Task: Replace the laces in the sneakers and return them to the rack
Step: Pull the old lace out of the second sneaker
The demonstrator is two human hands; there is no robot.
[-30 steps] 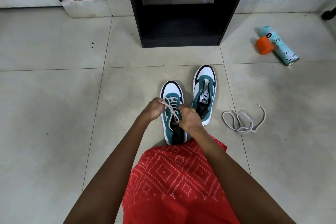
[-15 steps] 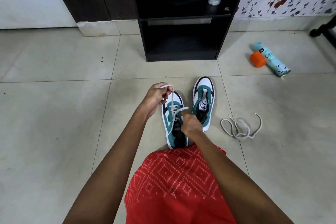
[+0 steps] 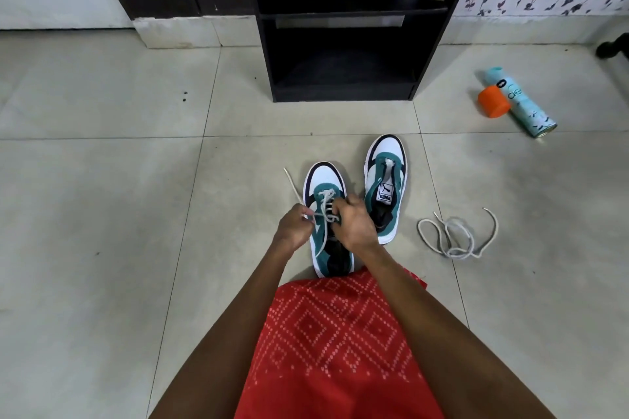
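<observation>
From above: a person's left hand (image 3: 294,224) pinches a white lace (image 3: 326,201); the right hand (image 3: 354,223) curls round it at the eyelets of the nearer sneaker (image 3: 325,178), partly laced. Just beyond, the second sneaker (image 3: 386,153) stands unlaced, a loose lace (image 3: 456,235) lying beside it; neither is on the dark rack (image 3: 269,61) yet

Bare forearms (image 3: 245,309) stretch forward; left hand (image 3: 294,227) pinches a pale grey cord shoelace (image 3: 292,184), right hand (image 3: 354,224) grips it with curled fingers alongside.
</observation>
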